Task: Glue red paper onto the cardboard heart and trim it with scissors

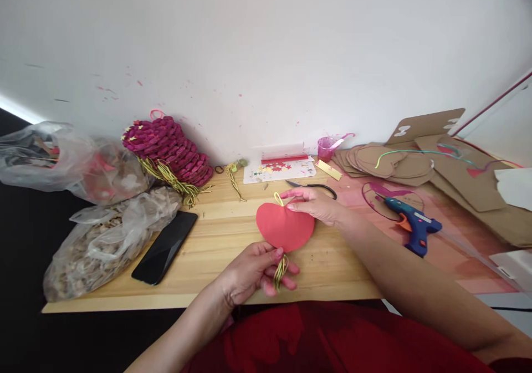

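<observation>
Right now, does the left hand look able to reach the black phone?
Probably yes: nothing visible stands between the left hand and the black phone. That hand holds the red heart at its lower end, so may need to release it.

Wht wall w/ pink specks behind pale wood tbl

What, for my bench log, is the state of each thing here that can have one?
Red piece, held at top and bottom
Left hand, pinching the red piece's bottom edge
Right hand, pinching the red piece's top edge
Phone, lying flat, dark-screened
Glue gun, lying on its side; on or off unclear
Scissors, lying down; open or shut unclear
Cup, upright, stick inside
Cardboard discs, stacked, overlapping
Front plastic bag, filled
</observation>
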`<move>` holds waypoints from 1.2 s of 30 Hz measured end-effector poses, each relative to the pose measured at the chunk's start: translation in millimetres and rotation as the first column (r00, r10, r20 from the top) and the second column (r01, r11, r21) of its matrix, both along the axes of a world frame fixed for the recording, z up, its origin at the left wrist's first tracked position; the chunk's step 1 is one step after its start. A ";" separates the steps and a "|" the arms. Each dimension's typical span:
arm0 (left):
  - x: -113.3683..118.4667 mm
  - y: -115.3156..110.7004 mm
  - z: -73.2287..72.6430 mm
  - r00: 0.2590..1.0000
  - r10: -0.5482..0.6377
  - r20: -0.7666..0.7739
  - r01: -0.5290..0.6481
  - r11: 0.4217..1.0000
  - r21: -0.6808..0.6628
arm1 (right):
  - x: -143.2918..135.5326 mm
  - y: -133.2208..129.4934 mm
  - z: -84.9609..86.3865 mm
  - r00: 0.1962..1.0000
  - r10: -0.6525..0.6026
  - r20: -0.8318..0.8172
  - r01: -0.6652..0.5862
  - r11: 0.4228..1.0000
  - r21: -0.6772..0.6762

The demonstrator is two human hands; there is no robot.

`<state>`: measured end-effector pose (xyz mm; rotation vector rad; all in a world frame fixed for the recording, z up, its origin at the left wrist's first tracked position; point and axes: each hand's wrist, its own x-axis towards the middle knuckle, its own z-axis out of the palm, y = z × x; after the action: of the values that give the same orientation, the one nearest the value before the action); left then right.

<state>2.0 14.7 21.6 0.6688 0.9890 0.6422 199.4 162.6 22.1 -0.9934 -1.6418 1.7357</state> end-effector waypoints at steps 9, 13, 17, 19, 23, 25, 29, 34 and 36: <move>-30.3 0.0 24.3 0.834 -0.172 -0.524 0.371 0.878 0.302 | -2.6 -1.8 2.6 0.926 -0.299 0.229 0.081 0.751 0.655; -29.3 20.7 21.1 0.633 0.343 -0.694 0.424 0.596 0.681 | 0.6 3.4 1.5 0.874 -0.473 0.111 0.181 0.529 0.829; -18.2 39.8 6.8 0.496 0.472 -0.729 0.669 0.328 0.667 | 7.5 9.7 6.3 0.809 -0.571 0.139 0.198 0.487 0.850; -11.6 46.8 -0.9 0.415 0.452 -0.790 0.754 0.315 0.577 | 11.6 10.4 10.2 0.748 -0.611 0.261 0.118 0.508 0.853; -3.8 54.7 -7.5 0.284 0.390 -0.876 0.830 0.358 0.428 | 22.8 10.0 14.5 0.561 -0.589 0.582 -0.141 0.624 0.768; -2.9 56.1 -5.2 0.264 0.358 -0.896 0.842 0.367 0.395 | 28.8 10.4 13.6 0.533 -0.555 0.639 -0.187 0.659 0.728; -2.6 58.5 2.8 0.249 0.329 -0.911 0.850 0.377 0.368 | 35.8 13.1 9.3 0.514 -0.512 0.688 -0.232 0.689 0.686; 1.1 65.3 5.1 0.252 0.303 -0.919 0.851 0.382 0.359 | 37.0 17.4 6.0 0.472 -0.531 0.704 -0.237 0.692 0.682; 5.3 68.1 3.7 0.261 0.315 -0.913 0.845 0.383 0.374 | 37.3 19.2 5.9 0.425 -0.574 0.700 -0.235 0.676 0.698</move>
<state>7.3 82.8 25.3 2.4954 1.4633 0.2011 236.7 181.8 27.9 -1.7095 -2.3900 0.0714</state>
